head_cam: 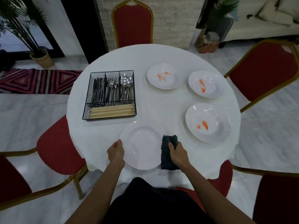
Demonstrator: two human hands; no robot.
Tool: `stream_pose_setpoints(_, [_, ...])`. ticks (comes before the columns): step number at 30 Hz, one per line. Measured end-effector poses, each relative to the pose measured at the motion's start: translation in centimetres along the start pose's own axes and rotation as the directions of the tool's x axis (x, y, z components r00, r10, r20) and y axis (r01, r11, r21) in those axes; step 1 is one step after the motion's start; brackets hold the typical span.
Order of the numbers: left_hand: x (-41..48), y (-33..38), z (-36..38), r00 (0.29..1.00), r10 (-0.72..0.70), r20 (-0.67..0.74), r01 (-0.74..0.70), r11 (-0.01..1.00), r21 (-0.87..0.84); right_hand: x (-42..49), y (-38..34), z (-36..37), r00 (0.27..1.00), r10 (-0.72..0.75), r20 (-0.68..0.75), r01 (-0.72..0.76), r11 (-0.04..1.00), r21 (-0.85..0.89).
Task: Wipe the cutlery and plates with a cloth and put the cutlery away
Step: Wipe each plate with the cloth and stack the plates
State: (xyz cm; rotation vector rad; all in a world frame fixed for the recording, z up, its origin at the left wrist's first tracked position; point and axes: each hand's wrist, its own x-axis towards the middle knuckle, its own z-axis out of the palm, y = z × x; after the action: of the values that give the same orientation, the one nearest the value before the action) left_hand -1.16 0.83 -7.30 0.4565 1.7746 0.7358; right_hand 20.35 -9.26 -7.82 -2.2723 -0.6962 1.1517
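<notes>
Two bare arms are reaching forward over the near edge of the table (155, 104). The left hand (115, 151) is gripping the left rim of the nearest plate (142, 143), thumb lying on top and fingers curling under the edge. The right hand (177, 153) is clutching a dark cloth (167, 161), knuckles up, fingers bunched tight into the fabric.

That cloth is draping over the plate's right rim; its ruffled top is poking out beyond the fingertips and its lower part is lying on the tablecloth. The plate's face is showing plain white, and it is sitting flat at the table's near edge between the two hands.

Three stained plates are waiting on the right half; a far plate (163, 76), a right-hand plate (206, 84) and a near-right plate (207, 122), each carrying orange smears; the last is lying just beside the cloth, apart from it.

Left of centre a black wire basket (111, 71) is holding knives (97, 91), forks (112, 90) and spoons (127, 84) in three far compartments; chopsticks (111, 110) are lying crosswise in the near one.

Red chairs (132, 23) with gold frames are ringing the round white-clothed table; pale marble floor (32, 107) is showing all round. A striped rug (35, 80) and a potted plant (41, 57) are sitting at the left, a pale sofa (267, 21) at the far right.
</notes>
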Motion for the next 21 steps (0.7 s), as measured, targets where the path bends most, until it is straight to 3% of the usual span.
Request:
stream_pose_setpoints(5, [1.0, 0.5, -0.2, 0.998, -0.055, 0.001, 0.055, 0.998, -0.043, 0.0, 0.0, -0.1, 0.997, -0.049, -0.06, 0.045, 0.997, -0.065])
stream_pose_setpoints(8, [0.6, 0.8, -0.5, 1.0, -0.01, -0.014, 0.01, 0.999, -0.039, -0.1, 0.2, -0.6, 0.988, -0.07, -0.135, 0.063, 0.996, -0.058])
stream_pose_setpoints(13, [-1.6, 1.0, 0.0, 0.96, 0.272, -0.066, -0.251, 0.942, 0.224, -0.4, -1.3, -1.9, 0.965, -0.111, -0.236, 0.119, 0.993, 0.018])
stream_pose_setpoints(16, [-3.5, 0.9, 1.5, 0.864, 0.504, -0.007, -0.452, 0.781, 0.432, -0.8, -2.4, -2.7, 0.967, -0.104, -0.234, 0.133, 0.985, 0.109])
stream_pose_setpoints(18, [-5.1, 1.0, 3.1, 0.792, 0.608, 0.063, -0.568, 0.695, 0.441, -0.8, -2.6, -3.4, 0.963, -0.099, -0.252, 0.143, 0.977, 0.159])
stream_pose_setpoints(21, [-7.8, 1.1, 5.6, 0.757, 0.621, 0.203, -0.65, 0.679, 0.341, -1.1, -2.4, -4.5, 0.953, -0.093, -0.289, 0.159, 0.964, 0.213])
